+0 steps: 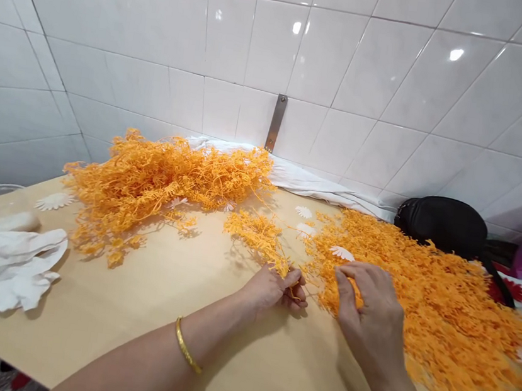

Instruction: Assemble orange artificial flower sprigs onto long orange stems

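My left hand [278, 289], with a gold bangle [186, 345] on its forearm, is closed around the stems of a small orange plastic foliage sprig [256, 236]. The sprig's feathery tips spread away from me over the table. To its right, my right hand [369, 304] is at the near left edge of a wide heap of loose orange foliage pieces [447, 307]. Its thumb and forefinger meet in a pinch; whatever lies between them is too small or hidden to name. A white daisy-like petal disc [342, 253] lies on the heap just beyond these fingertips.
A large bundle of orange sprigs [168, 174] lies at the back left of the table [171, 305]. Crumpled white cloths [10, 263] are at the left. More white petal discs [54, 200] are scattered about. A black pouch [443, 224] stands against the tiled wall [242, 41].
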Demonstrator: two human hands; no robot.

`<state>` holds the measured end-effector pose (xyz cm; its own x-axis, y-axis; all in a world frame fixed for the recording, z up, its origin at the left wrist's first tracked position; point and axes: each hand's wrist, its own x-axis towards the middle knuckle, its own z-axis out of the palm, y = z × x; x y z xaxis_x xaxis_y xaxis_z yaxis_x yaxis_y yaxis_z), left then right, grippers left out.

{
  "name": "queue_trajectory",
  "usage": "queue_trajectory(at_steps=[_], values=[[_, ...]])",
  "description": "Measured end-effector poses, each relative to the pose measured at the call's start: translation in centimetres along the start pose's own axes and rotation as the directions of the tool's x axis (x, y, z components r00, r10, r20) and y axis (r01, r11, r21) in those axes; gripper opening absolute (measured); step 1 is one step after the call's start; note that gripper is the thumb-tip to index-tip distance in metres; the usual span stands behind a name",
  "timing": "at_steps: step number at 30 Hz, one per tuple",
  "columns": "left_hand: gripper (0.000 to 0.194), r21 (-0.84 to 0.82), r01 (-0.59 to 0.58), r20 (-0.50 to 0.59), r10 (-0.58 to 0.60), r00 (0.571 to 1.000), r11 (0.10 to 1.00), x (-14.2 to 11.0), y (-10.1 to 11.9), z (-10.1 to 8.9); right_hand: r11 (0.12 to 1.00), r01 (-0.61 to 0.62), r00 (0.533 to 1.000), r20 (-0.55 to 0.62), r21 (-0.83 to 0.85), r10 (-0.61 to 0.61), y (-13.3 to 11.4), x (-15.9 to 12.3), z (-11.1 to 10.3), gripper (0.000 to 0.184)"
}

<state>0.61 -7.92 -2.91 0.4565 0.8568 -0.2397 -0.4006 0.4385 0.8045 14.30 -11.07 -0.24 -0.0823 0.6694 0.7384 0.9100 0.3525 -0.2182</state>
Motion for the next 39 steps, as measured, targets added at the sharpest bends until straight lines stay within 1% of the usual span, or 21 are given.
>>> queue_trajectory(at_steps=[1,3,5,7,9,11,12,13,16,18,22,24,26,28,29,32,34,36,37,38,39], values=[[0.022,-0.016,-0.005,-0.02,0.005,1.0,1.0,0.1,-0.3,0.1,0.992,0.025,0.999,0.033,0.121,-0.03,-0.8,0.0,0.1,0.012],[0.021,-0.026,-0.028,-0.06,0.026,0.998,0.999,0.4,-1.0,0.3,0.961,0.02,0.987,0.148,0.276,-0.063,-2.2,0.0,0.4,0.023],[0.022,0.041,-0.056,-0.054,0.058,0.997,0.998,0.6,-1.5,0.4,0.934,-0.043,0.966,0.252,0.356,-0.052,-2.8,0.0,0.9,0.025],[0.022,0.159,-0.076,0.03,0.072,0.997,0.984,0.5,-1.5,0.3,0.888,-0.174,0.947,0.319,0.426,0.033,-2.7,0.0,1.3,0.015],[0.018,0.259,-0.109,0.151,0.071,0.986,0.96,0.1,-0.9,0.0,0.789,-0.349,0.913,0.374,0.505,0.165,-2.1,0.0,1.5,0.015],[0.014,0.311,-0.129,0.262,0.045,0.964,0.942,-0.2,0.1,-0.5,0.648,-0.484,0.868,0.419,0.588,0.268,-1.3,0.2,1.5,0.019],[0.016,0.317,-0.124,0.292,0.027,0.956,0.94,-0.3,0.5,-0.7,0.575,-0.524,0.85,0.434,0.629,0.3,-0.9,0.3,1.4,0.02],[0.019,0.298,-0.103,0.289,0.013,0.957,0.949,-0.3,0.9,-0.9,0.504,-0.552,0.834,0.446,0.664,0.325,-0.6,0.5,1.4,0.021],[0.024,0.133,-0.037,0.187,0.012,0.982,0.99,0.0,1.5,-1.4,0.327,-0.635,0.769,0.531,0.7,0.356,-0.4,0.7,1.2,0.023],[0.026,0.002,-0.031,0.121,0.031,0.992,1.0,0.2,1.4,-1.3,0.245,-0.685,0.724,0.607,0.686,0.326,-0.5,0.7,1.2,0.023],[0.022,-0.158,-0.039,0.034,0.045,0.998,0.987,0.1,1.0,-0.7,0.132,-0.768,0.638,0.731,0.627,0.242,-0.9,0.3,1.6,0.022],[0.015,-0.193,-0.055,-0.018,0.053,0.998,0.98,0.1,0.8,-0.6,0.079,-0.802,0.592,0.771,0.592,0.234,-1.0,0.1,1.9,0.025],[0.009,-0.21,-0.075,-0.071,0.061,0.996,0.975,0.2,0.8,-0.6,0.052,-0.82,0.565,0.791,0.57,0.234,-1.0,0.0,2.0,0.028],[0.008,-0.218,-0.105,-0.122,0.079,0.989,0.97,0.4,0.8,-0.8,0.065,-0.822,0.562,0.789,0.565,0.248,-1.0,0.0,1.9,0.031],[0.008,-0.217,-0.12,-0.14,0.091,0.986,0.969,0.5,0.7,-0.9,0.086,-0.816,0.571,0.774,0.572,0.272,-0.9,0.0,1.9,0.032],[0.011,-0.186,-0.133,-0.152,0.105,0.983,0.974,0.5,0.7,-1.0,0.185,-0.788,0.61,0.7,0.588,0.372,-0.8,0.1,2.0,0.038],[0.012,-0.156,-0.126,-0.123,0.107,0.987,0.98,0.5,0.6,-1.0,0.277,-0.764,0.644,0.665,0.583,0.378,-0.7,0.0,2.2,0.041],[0.011,-0.124,-0.137,-0.095,0.126,0.988,0.983,0.5,0.6,-0.9,0.434,-0.702,0.708,0.62,0.564,0.339,-0.8,-0.2,2.4,0.029],[0.01,-0.109,-0.147,-0.089,0.138,0.986,0.983,0.6,0.6,-0.9,0.539,-0.64,0.756,0.573,0.547,0.317,-0.9,-0.4,2.5,0.023],[0.01,-0.096,-0.155,-0.093,0.146,0.985,0.983,0.6,0.6,-0.8,0.65,-0.555,0.813,0.505,0.519,0.291,-1.1,-0.5,2.5,0.022],[0.011,-0.086,-0.155,-0.107,0.146,0.983,0.984,0.7,0.6,-0.7,0.758,-0.444,0.873,0.423,0.479,0.244,-1.2,-0.7,2.5,0.023]])
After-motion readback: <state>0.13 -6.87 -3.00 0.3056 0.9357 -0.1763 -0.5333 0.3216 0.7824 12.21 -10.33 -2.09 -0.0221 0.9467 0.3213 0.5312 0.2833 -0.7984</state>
